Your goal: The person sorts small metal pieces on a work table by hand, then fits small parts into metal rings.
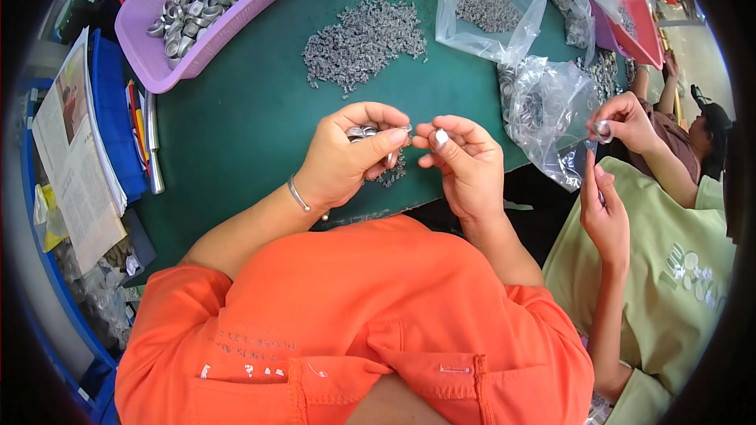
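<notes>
Over the near edge of the green tabletop [236, 149], my two hands nearly meet at the fingertips. My left hand [335, 153] is curled around several silver metal rings [362, 133]. A small part is pinched between its thumb and forefinger, too small to name. Between the thumb and fingers of my right hand [475, 169] is one silver metal ring [439, 138] with a broad flat face. Just beyond both hands lies a loose heap of tiny grey parts [364, 41]. A few more of these small parts [391, 171] show beneath my left hand.
A purple basket [134, 43] of metal rings stands at far left. Newspaper [77, 157] and pens [140, 130] lie at the left edge. Clear plastic bags [547, 106] with parts and a red basket [630, 12] are at right. Close on my right, a co-worker's hands [610, 212] hold a ring.
</notes>
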`<state>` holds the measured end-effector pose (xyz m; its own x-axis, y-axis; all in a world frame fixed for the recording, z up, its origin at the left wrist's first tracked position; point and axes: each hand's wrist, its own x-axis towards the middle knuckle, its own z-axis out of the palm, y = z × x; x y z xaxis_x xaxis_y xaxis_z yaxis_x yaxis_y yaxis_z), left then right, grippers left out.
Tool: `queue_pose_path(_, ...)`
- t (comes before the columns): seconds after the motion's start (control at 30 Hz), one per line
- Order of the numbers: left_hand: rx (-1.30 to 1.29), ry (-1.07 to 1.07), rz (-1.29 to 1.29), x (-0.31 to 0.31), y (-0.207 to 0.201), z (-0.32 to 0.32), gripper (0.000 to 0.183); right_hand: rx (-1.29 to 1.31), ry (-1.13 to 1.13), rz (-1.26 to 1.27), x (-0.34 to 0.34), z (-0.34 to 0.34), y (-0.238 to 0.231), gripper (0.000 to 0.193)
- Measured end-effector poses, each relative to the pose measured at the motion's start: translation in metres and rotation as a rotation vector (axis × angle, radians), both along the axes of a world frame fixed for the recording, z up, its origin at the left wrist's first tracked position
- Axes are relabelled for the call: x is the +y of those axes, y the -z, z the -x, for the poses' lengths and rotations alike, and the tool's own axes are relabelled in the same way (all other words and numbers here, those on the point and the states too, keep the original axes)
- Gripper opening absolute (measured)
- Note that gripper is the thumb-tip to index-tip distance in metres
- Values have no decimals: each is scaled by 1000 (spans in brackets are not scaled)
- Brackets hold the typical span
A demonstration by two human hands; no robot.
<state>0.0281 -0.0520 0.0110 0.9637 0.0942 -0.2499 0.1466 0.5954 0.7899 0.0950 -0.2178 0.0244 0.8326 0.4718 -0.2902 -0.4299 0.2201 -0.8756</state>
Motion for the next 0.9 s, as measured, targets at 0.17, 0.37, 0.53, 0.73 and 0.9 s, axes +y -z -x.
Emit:
queue_pose_path(0.17, 39, 120, 394, 6, 2, -3, 18, 222, -81, -196, -6, -8, -3, 20)
queue_pose_path(0.37, 5, 163, 663, 12, 9, -6, 17, 434, -208, -298, -7, -7, -7, 24)
queue_pose_path(0.53, 49, 242, 745, 3, -3, -14, 14, 392, -249, -375, -18, -7, -19, 27)
queue_pose_path(0.73, 125, 345, 581, -32, -40, -48, 9, -349, 137, -6, -41, -6, -47, 18)
queue_pose_path(0.9, -1, 313, 307, -77, -61, -73, 10, -557, 183, 69, -58, -15, -54, 15)
